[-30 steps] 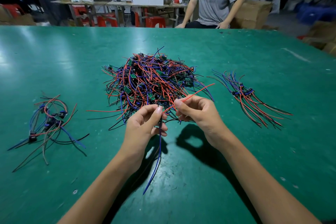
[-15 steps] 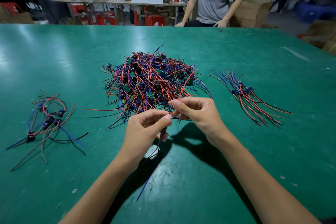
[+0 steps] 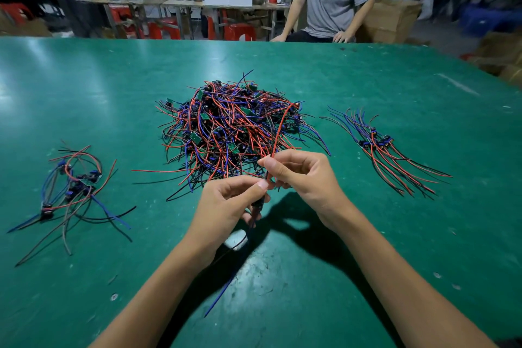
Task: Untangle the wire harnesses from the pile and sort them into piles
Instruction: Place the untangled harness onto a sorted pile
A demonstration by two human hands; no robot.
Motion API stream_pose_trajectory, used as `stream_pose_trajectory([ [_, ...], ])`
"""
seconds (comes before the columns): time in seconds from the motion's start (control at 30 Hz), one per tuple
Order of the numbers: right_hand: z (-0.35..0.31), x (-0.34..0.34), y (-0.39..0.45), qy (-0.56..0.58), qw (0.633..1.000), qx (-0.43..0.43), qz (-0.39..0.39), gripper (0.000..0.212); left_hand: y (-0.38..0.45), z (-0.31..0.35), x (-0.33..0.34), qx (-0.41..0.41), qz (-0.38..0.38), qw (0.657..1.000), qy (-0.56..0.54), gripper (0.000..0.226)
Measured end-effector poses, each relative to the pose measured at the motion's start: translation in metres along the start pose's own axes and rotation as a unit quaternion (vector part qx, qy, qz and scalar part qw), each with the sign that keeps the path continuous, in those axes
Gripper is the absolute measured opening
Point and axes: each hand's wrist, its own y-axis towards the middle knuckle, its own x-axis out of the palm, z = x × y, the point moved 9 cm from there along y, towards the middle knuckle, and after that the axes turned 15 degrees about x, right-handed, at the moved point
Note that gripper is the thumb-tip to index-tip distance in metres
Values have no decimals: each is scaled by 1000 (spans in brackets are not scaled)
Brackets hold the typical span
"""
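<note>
Green workbench (image 3: 367,79): both hands, left hand (image 3: 226,203) and right hand (image 3: 305,175), pinch one harness (image 3: 258,207) whose red lead (image 3: 279,130), swung upright since a second ago, looks nearly free of the tangled pile (image 3: 234,124) beyond.

I cannot see the small dark connector of the held red, black and blue wire harness (image 3: 257,207); my left hand (image 3: 226,206) covers most of it. My right hand (image 3: 305,175) hides where its red lead passes between the fingers (image 3: 267,162). The green desk (image 3: 423,234) runs off the frame left, right and near. The far workshop is blurred.
</note>
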Motion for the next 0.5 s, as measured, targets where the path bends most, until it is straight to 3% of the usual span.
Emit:
stream_pose_trajectory([
  [0.1,-1,1,-1,10,1000,-7,11,37,0,1,-1,0,5,1000,-12,19],
  [0.2,1,2,0,22,1000,5,15,20,1,2,-4,6,18,1000,0,25],
  [0.27,2,0,0,31,999,13,23,9,1,1,-6,6,26,1000,8,19],
  [0.5,2,-4,-1,22,998,8,56,15,2,2,-10,9,41,999,17,3],
])
